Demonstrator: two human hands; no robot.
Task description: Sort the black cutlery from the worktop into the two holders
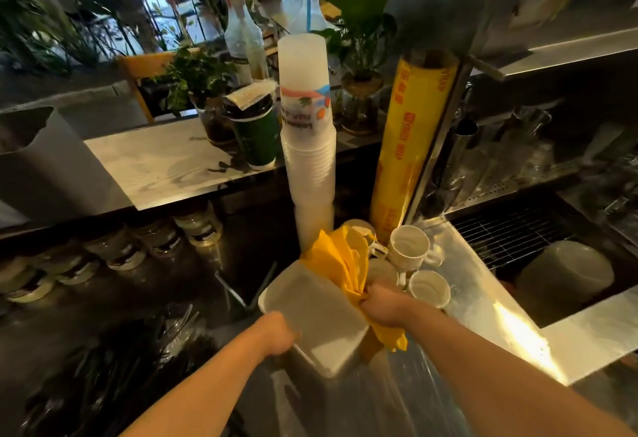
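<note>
The black cutlery (pixel 138 360) is lying in a dark, blurred heap on the worktop (pixel 248 253), left of the white holder (pixel 321 316). The left hand (pixel 276 333) is clamping the holder's near-left rim and tipping it. The right hand (pixel 383 305) is clutching a yellow cloth (pixel 341 264) at the holder's right edge.

This is looking like a wipe-out before sorting. It is best done by bracing the rim firmly, working the cloth into each corner, then standing the holder upright beside the heap.

Only one holder is showing, and I cannot find the second. There is one cloth. At least three white mugs (pixel 409 247) are sitting just right of the holder. The cutlery is too smeared to count.
</note>
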